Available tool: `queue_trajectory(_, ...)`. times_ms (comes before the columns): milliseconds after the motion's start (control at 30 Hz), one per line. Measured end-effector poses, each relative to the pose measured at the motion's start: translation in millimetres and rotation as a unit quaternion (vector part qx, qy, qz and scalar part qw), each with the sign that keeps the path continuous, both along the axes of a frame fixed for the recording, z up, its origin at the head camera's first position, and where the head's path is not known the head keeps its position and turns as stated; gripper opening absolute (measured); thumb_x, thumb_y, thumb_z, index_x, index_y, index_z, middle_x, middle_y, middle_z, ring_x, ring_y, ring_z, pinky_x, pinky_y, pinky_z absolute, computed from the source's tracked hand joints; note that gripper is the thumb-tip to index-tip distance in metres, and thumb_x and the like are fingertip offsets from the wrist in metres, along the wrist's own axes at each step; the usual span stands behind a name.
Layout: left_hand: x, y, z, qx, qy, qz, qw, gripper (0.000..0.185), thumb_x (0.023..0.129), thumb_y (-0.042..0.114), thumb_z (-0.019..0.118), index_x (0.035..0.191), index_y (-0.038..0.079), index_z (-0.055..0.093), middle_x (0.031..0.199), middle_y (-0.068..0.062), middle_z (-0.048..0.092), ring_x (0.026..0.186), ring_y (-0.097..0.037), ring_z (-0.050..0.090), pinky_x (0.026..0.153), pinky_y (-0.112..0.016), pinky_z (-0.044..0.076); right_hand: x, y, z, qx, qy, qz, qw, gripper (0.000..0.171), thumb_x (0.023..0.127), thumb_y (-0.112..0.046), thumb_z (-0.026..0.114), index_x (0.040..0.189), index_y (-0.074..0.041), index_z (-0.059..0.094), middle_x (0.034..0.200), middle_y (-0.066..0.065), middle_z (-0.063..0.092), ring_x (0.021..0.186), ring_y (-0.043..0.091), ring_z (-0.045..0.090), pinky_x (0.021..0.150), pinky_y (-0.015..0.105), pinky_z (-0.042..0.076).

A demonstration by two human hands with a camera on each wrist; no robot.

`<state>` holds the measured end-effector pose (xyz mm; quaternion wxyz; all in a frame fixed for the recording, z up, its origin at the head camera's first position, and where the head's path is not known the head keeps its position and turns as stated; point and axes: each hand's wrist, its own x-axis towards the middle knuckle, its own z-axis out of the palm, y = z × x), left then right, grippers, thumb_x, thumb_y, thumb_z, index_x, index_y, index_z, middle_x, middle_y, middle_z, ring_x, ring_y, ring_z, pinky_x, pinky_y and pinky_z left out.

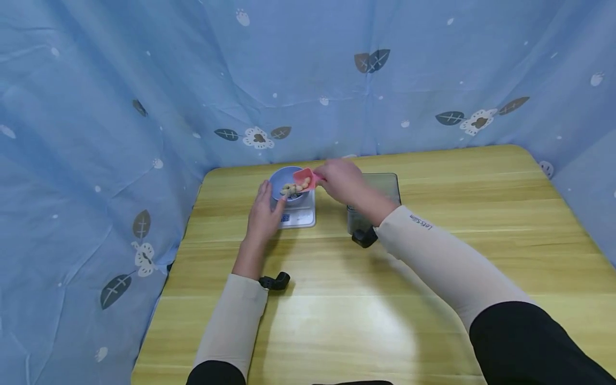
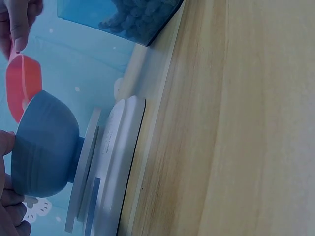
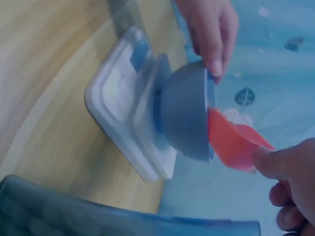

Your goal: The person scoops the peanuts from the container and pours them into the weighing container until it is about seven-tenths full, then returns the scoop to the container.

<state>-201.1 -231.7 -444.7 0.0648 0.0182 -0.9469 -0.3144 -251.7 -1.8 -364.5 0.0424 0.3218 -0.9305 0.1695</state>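
Note:
A blue bowl [image 1: 287, 182] stands on a white kitchen scale [image 1: 299, 215] at the table's far left. My left hand [image 1: 270, 197] rests against the bowl's left side with fairly straight fingers, thumb tip at the rim [image 3: 215, 66]. In my right hand [image 1: 324, 179] is a pink scoop [image 1: 304, 178], pinched by its handle and tilted over the bowl; pale nuts [image 1: 290, 188] spill from it into the bowl. The left wrist view has the bowl [image 2: 44, 147] side-on with the scoop [image 2: 22, 86] at its rim. From the right wrist, the scoop [image 3: 231, 140] touches the bowl's [image 3: 184, 115] mouth.
A clear rectangular container [image 1: 385, 184] with dark contents [image 2: 138, 14] stands just right of the scale, partly behind my right forearm. The wooden table [image 1: 366, 315] is walled by blue patterned cloth [image 1: 144, 107] on three sides.

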Motion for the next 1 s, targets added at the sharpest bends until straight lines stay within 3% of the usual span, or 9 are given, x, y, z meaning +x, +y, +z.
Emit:
queue_trajectory(133, -0.3, 2.6, -1.9, 0.000, 0.002, 0.000, 1.0000, 0.071, 0.101, 0.044, 0.047, 0.155, 0.003, 0.025, 0.165, -0.010, 0.015, 0.152, -0.028, 0.016, 0.123, -0.045, 0.019, 7.0, 0.2, -1.6, 0.040, 0.126, 0.011, 0.991, 0.018, 0.095, -0.013, 0.064, 0.110, -0.016, 0.075, 0.088, 0.007, 0.066, 0.076, 0.026, 0.060, 0.062, 0.038, 0.050)
queue_trajectory(267, -0.2, 3.6, -2.7, 0.002, 0.002, -0.005, 1.0000, 0.072, 0.101, 0.045, 0.047, 0.155, 0.003, 0.025, 0.165, -0.009, 0.014, 0.152, -0.027, 0.015, 0.123, -0.046, 0.018, 10.4, 8.0, 1.5, 0.024, 0.163, 0.004, 0.986, 0.018, 0.094, -0.010, 0.064, 0.108, -0.015, 0.075, 0.086, 0.007, 0.065, 0.075, 0.026, 0.060, 0.060, 0.038, 0.049)
queue_trajectory(333, -0.2, 3.7, -2.9, 0.004, 0.002, -0.008, 1.0000, 0.072, 0.101, 0.045, 0.047, 0.155, 0.003, 0.025, 0.165, -0.009, 0.015, 0.152, -0.027, 0.015, 0.124, -0.046, 0.018, 11.3, 15.0, 5.4, 0.007, 0.144, -0.006, 0.990, 0.020, 0.095, -0.016, 0.066, 0.112, -0.016, 0.075, 0.086, 0.006, 0.065, 0.075, 0.025, 0.061, 0.063, 0.039, 0.050)
queue_trajectory(467, -0.3, 4.0, -2.1, 0.004, 0.001, -0.009, 1.0000, 0.072, 0.101, 0.046, 0.047, 0.155, 0.003, 0.025, 0.165, -0.009, 0.014, 0.152, -0.026, 0.014, 0.124, -0.045, 0.018, 15.7, 36.7, 17.3, -0.041, 0.044, -0.033, 0.998, 0.031, 0.095, -0.027, 0.067, 0.124, -0.017, 0.071, 0.089, 0.006, 0.065, 0.077, 0.024, 0.058, 0.068, 0.039, 0.049)
queue_trajectory(600, 0.5, 4.2, 0.7, 0.001, -0.003, -0.004, 1.0000, 0.072, 0.101, 0.046, 0.047, 0.155, 0.004, 0.025, 0.166, -0.008, 0.013, 0.153, -0.026, 0.013, 0.124, -0.046, 0.017, 23.4, 68.6, 27.5, -0.085, -0.029, -0.051, 0.995, 0.036, 0.095, -0.026, 0.067, 0.129, -0.014, 0.067, 0.106, 0.009, 0.069, 0.087, 0.026, 0.060, 0.075, 0.041, 0.049)
queue_trajectory(700, 0.4, 3.9, 2.1, 0.000, -0.005, -0.004, 1.0000, 0.072, 0.101, 0.045, 0.048, 0.156, 0.004, 0.024, 0.166, -0.008, 0.012, 0.153, -0.027, 0.012, 0.124, -0.048, 0.017, 30.6, 96.2, 30.4, -0.104, -0.049, -0.065, 0.991, 0.039, 0.095, -0.025, 0.067, 0.132, -0.014, 0.065, 0.104, 0.011, 0.067, 0.084, 0.026, 0.055, 0.070, 0.039, 0.045)
queue_trajectory(800, 0.1, 3.3, 2.7, -0.006, -0.008, -0.004, 0.9999, 0.072, 0.101, 0.045, 0.047, 0.156, 0.004, 0.023, 0.166, -0.007, 0.011, 0.153, -0.027, 0.012, 0.123, -0.048, 0.017, 37.0, 122.2, 29.4, -0.111, -0.052, -0.080, 0.989, 0.037, 0.095, -0.022, 0.067, 0.131, -0.013, 0.065, 0.092, 0.010, 0.061, 0.074, 0.026, 0.047, 0.063, 0.037, 0.037)
queue_trajectory(1000, 2.4, 5.3, 5.5, 0.001, 0.001, 0.000, 1.0000, 0.072, 0.101, 0.044, 0.048, 0.156, 0.005, 0.023, 0.166, -0.006, 0.010, 0.153, -0.026, 0.010, 0.124, -0.048, 0.017, 42.8, 151.9, 18.6, -0.073, -0.050, -0.089, 0.992, 0.032, 0.094, -0.018, 0.068, 0.124, -0.006, 0.069, 0.090, 0.011, 0.062, 0.071, 0.025, 0.046, 0.062, 0.036, 0.036)
